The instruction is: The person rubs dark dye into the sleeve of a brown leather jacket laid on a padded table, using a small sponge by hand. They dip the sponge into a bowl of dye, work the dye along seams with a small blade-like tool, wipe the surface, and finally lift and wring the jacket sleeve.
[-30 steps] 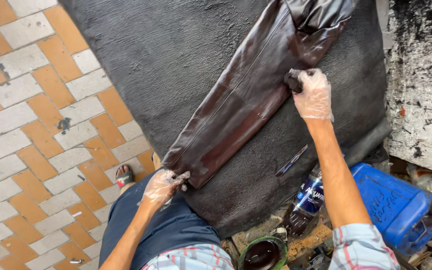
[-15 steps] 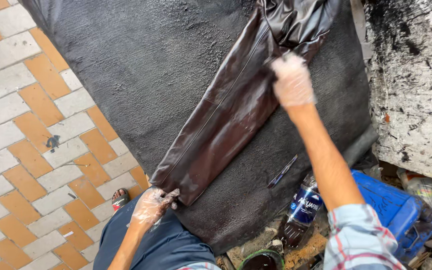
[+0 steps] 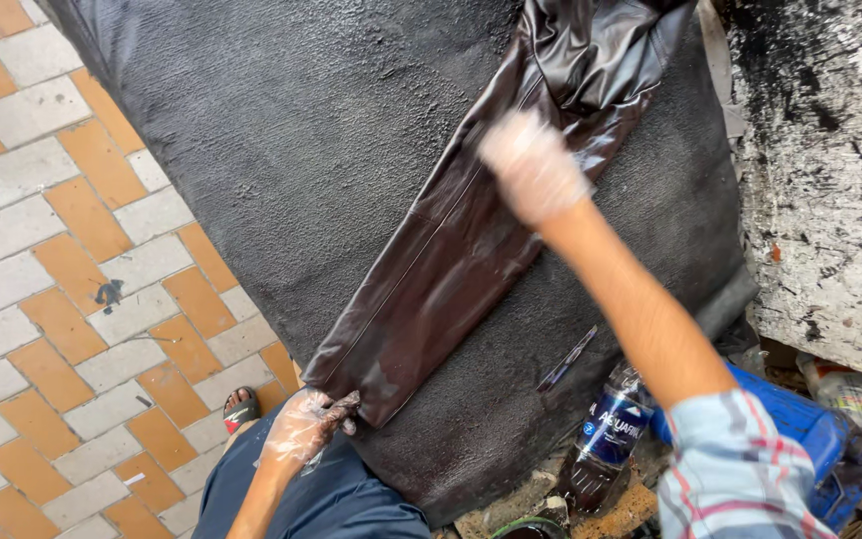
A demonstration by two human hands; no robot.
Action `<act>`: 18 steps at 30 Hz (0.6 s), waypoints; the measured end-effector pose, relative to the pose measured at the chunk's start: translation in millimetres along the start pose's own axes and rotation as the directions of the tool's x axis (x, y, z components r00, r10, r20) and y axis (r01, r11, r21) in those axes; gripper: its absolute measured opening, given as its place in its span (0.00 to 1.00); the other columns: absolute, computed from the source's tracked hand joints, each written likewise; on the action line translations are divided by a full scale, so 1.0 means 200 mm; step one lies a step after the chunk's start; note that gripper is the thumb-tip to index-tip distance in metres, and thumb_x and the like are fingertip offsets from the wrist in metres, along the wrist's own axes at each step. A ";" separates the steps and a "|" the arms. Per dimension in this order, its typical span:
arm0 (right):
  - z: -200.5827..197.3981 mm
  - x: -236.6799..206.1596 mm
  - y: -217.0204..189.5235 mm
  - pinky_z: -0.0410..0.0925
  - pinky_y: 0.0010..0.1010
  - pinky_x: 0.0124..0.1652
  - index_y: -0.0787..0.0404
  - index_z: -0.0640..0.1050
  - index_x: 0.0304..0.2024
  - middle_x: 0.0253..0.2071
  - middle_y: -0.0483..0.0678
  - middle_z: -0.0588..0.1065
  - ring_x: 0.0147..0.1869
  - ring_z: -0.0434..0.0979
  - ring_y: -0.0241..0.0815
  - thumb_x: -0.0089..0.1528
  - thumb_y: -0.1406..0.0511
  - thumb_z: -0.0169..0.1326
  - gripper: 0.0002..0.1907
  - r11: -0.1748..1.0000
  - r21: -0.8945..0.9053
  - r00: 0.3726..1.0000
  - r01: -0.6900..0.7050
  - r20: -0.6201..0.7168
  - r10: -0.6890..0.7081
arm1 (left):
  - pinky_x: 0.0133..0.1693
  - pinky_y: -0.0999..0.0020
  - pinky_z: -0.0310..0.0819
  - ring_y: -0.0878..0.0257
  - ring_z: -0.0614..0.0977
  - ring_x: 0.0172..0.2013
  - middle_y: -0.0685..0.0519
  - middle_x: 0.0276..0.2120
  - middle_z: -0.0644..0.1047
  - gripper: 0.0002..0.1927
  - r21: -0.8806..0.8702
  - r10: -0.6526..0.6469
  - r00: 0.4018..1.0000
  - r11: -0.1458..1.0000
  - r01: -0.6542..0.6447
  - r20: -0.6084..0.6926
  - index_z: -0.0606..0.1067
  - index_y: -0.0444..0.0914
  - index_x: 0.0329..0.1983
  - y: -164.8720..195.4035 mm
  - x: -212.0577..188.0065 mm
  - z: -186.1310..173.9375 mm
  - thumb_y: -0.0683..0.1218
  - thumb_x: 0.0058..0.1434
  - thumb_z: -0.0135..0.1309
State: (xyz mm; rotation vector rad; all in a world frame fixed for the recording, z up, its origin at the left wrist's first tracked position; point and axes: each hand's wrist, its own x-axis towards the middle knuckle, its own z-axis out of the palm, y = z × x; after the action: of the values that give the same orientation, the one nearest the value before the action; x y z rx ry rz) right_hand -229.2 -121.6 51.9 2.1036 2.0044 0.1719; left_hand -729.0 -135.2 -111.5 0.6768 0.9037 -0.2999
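On the rough black mat-covered worktop, beside an orange-and-grey tiled floor, the long dark-brown leather sleeve lies flat, left hand pinching its cuff, blurred right hand pressing mid-sleeve, grip unclear.

surface: black mat | on it: brown leather sleeve, dark stick

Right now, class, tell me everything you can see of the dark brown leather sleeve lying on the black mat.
The dark brown leather sleeve lies flat and stretched out diagonally on the black mat, cuff at lower left, widening toward the jacket body at the upper right. It looks like glossy, wet-looking leather with a long seam running down its length and creases near the top. The gloved left hand pinches the cuff end; the blurred gloved right hand is over the upper part.
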 end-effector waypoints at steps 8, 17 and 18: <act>0.08 0.12 0.01 0.75 0.42 0.46 0.68 0.76 0.50 0.45 0.65 0.72 0.46 0.78 0.59 0.50 0.78 0.51 0.23 0.873 0.486 0.990 0.022 -0.134 0.050 | 0.20 0.67 0.78 0.52 0.83 0.24 0.33 0.32 0.79 0.27 -0.790 -0.090 0.839 0.295 0.537 0.536 0.69 0.21 0.56 -0.07 0.12 -0.07 0.50 0.65 0.43; 0.35 0.13 0.32 0.73 0.47 0.49 0.63 0.78 0.48 0.43 0.62 0.74 0.48 0.77 0.62 0.54 0.76 0.54 0.18 0.868 0.363 0.914 -0.338 -0.093 0.395 | 0.22 0.74 0.62 0.66 0.73 0.21 0.46 0.25 0.83 0.12 0.053 -0.091 0.993 0.994 0.096 -0.080 0.84 0.34 0.42 0.16 -0.06 0.11 0.46 0.59 0.59; 0.35 0.08 0.21 0.73 0.46 0.48 0.61 0.80 0.47 0.41 0.62 0.75 0.46 0.78 0.61 0.55 0.74 0.56 0.17 0.794 0.455 0.897 -0.403 0.024 0.441 | 0.22 0.73 0.61 0.65 0.73 0.21 0.45 0.25 0.82 0.12 0.016 -0.104 0.992 0.994 0.105 -0.067 0.84 0.34 0.42 0.17 -0.06 0.10 0.46 0.59 0.59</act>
State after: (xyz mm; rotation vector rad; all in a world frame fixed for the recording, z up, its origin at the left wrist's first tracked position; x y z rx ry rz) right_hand -170.8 -113.0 -6.4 2.8711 1.6951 -0.1561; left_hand -705.5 -123.8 -79.5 0.6615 1.0025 -0.3816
